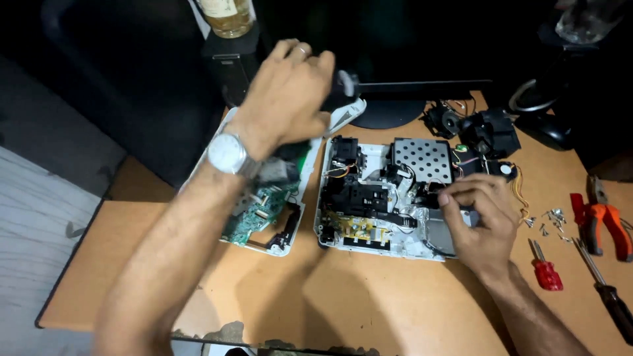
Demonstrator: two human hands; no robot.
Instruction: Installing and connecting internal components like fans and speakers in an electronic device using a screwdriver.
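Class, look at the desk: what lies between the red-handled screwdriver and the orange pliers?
In the head view, loose screws lie scattered on the desk between the red-handled screwdriver and the orange pliers.

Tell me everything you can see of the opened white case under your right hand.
The white case lies flat and open on the wooden table, its lid off. It looks like plastic. Inside sit black parts, a perforated metal plate, a yellowish board and thin wires. The right hand pinches something small at its right side.
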